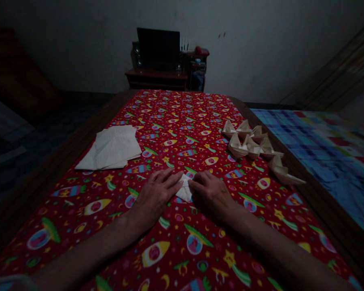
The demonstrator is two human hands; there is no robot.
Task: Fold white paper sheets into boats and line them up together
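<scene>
A small piece of folded white paper lies on the red patterned cloth between my two hands. From the left, my left hand holds it down, with the fingertips on its left edge and the thumb mostly hidden. My right hand has curled fingers and grips the right edge of the same paper. Farther left, beyond my left hand, sits a stack of flat paper sheets. To the right, past my right hand, stand several folded paper boats, with one boat closest to me.
The red cloth with rockets and stars covers a dark-edged table. At the far end are a monitor on a wooden desk and a red object. A blue checked surface lies to the right. The room is dim.
</scene>
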